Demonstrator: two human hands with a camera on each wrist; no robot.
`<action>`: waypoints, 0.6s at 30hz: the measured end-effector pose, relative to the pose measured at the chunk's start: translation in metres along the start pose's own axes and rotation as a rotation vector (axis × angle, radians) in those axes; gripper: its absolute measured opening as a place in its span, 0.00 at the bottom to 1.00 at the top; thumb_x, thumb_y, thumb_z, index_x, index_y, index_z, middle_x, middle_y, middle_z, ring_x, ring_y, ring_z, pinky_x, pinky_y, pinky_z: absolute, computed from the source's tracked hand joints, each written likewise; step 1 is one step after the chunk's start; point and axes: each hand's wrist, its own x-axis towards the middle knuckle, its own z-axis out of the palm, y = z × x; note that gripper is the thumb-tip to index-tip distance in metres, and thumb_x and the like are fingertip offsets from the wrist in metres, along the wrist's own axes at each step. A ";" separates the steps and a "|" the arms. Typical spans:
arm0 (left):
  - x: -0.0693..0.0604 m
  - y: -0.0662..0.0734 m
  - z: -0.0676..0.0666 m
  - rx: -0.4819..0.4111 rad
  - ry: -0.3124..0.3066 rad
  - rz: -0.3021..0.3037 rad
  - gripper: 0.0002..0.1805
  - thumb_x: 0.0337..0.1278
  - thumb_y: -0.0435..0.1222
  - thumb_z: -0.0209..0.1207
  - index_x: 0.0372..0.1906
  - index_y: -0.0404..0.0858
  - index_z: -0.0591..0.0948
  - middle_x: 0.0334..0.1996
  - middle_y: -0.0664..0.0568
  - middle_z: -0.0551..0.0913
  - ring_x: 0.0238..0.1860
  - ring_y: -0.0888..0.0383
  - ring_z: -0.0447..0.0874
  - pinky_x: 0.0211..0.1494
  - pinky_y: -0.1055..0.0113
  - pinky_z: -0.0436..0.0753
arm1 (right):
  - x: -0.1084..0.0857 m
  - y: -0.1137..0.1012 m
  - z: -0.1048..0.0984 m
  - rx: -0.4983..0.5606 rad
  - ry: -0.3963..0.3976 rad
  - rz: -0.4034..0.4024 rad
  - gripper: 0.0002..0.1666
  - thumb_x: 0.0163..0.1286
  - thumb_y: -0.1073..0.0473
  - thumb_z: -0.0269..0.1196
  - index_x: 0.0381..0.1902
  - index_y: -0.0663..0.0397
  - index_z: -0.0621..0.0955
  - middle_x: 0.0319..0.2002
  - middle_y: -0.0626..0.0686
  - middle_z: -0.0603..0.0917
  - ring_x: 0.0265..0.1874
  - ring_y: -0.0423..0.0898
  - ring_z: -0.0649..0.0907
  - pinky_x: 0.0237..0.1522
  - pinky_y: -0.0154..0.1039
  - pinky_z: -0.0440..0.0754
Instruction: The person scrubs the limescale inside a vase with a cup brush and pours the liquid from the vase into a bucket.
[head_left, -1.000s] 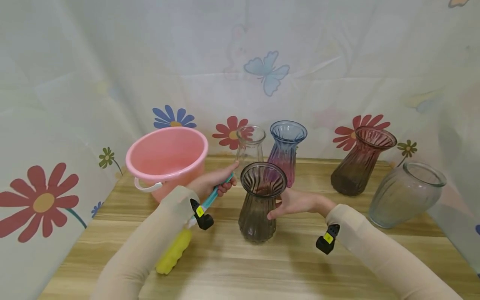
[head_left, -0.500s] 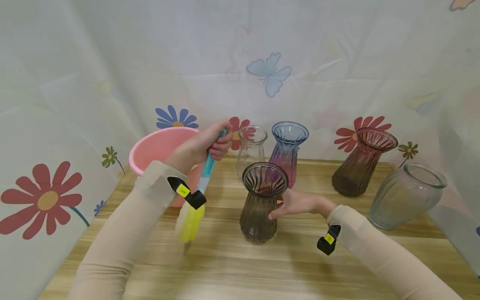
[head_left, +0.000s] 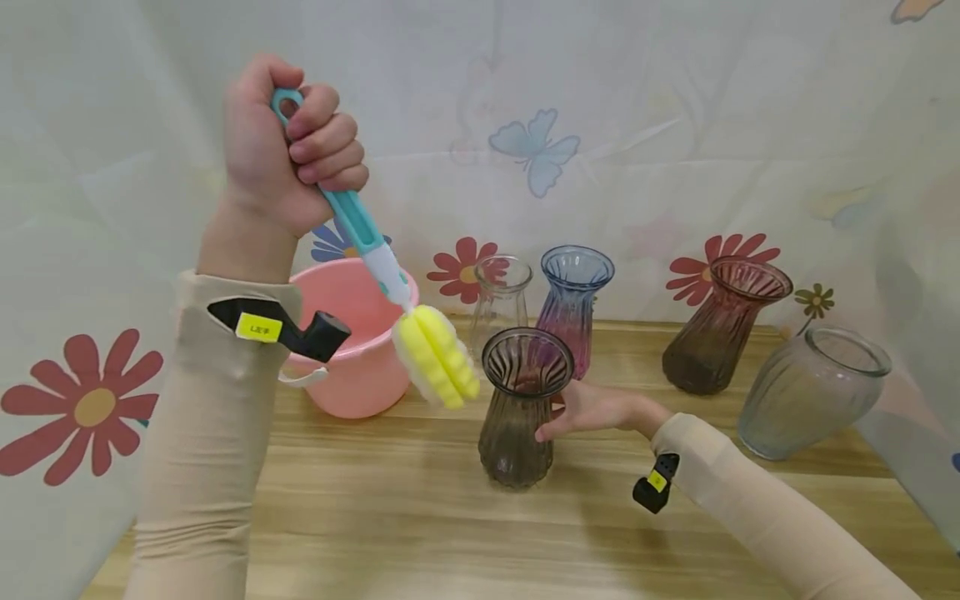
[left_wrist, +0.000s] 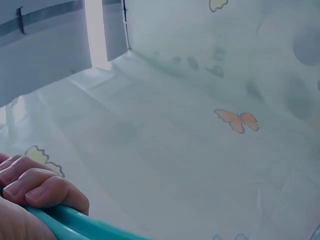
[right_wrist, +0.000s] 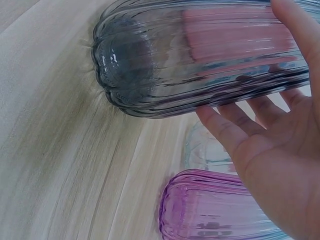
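Raised above the pink bucket, my left hand (head_left: 296,146) grips a bottle brush (head_left: 358,223) by its turquoise handle. The brush slants down to the right, and its yellow sponge head (head_left: 437,357) hangs just left of the dark grey glass vase (head_left: 517,442). That vase stands upright on the table, with its mouth facing up. My right hand (head_left: 600,407) holds it around the waist from the right. The right wrist view shows the thumb on one side of the ribbed glass (right_wrist: 165,60) and the fingers reaching behind it. Only curled fingers and handle appear in the left wrist view.
The pink bucket (head_left: 356,387) with a white handle stands behind at the left. A clear vase (head_left: 501,312) and a blue-to-pink vase (head_left: 570,312) stand behind the grey one. To the right are a red-brown vase (head_left: 720,333) and a wide clear vase (head_left: 810,400).
My left hand has risen up and leftward with the bottle brush, swinging its sponge head from the table at lower left to beside the grey vase. The right hand and vase stay put.
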 end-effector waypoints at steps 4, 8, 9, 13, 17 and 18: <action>0.002 0.000 0.007 -0.068 0.053 0.117 0.19 0.47 0.38 0.38 0.06 0.41 0.52 0.03 0.54 0.52 0.05 0.60 0.45 0.13 0.73 0.45 | -0.002 0.000 0.001 -0.029 0.008 0.011 0.48 0.54 0.52 0.68 0.67 0.53 0.57 0.67 0.55 0.60 0.68 0.56 0.59 0.64 0.55 0.60; 0.012 -0.015 0.009 -0.047 0.039 0.161 0.20 0.50 0.38 0.34 0.06 0.41 0.51 0.03 0.54 0.51 0.05 0.61 0.44 0.13 0.73 0.43 | -0.002 -0.001 0.001 -0.030 0.010 0.004 0.50 0.53 0.52 0.69 0.68 0.53 0.54 0.68 0.55 0.59 0.67 0.56 0.60 0.64 0.54 0.61; 0.016 -0.022 0.009 -0.027 0.036 0.160 0.20 0.51 0.38 0.34 0.06 0.41 0.51 0.03 0.55 0.51 0.05 0.61 0.44 0.14 0.72 0.42 | -0.002 0.000 0.001 -0.021 0.009 0.001 0.51 0.53 0.53 0.69 0.68 0.53 0.54 0.68 0.55 0.60 0.67 0.56 0.60 0.64 0.53 0.61; 0.029 -0.050 0.006 0.087 0.015 0.109 0.21 0.53 0.37 0.30 0.06 0.42 0.51 0.02 0.56 0.52 0.05 0.61 0.43 0.14 0.71 0.42 | -0.001 0.001 0.003 -0.011 0.010 -0.018 0.52 0.53 0.54 0.69 0.69 0.53 0.52 0.68 0.55 0.59 0.67 0.55 0.60 0.64 0.51 0.63; 0.039 -0.076 0.003 0.150 -0.019 0.047 0.22 0.55 0.36 0.28 0.06 0.42 0.51 0.03 0.56 0.52 0.06 0.60 0.43 0.13 0.71 0.44 | 0.001 0.002 0.005 0.008 0.004 -0.029 0.53 0.52 0.54 0.70 0.69 0.54 0.52 0.68 0.55 0.59 0.67 0.54 0.60 0.63 0.50 0.64; 0.040 -0.080 0.002 0.160 -0.024 0.035 0.22 0.55 0.36 0.28 0.06 0.42 0.52 0.03 0.56 0.53 0.06 0.60 0.44 0.13 0.71 0.44 | 0.002 0.003 0.005 0.011 0.001 -0.033 0.53 0.52 0.55 0.69 0.69 0.55 0.53 0.68 0.55 0.59 0.67 0.55 0.61 0.63 0.50 0.64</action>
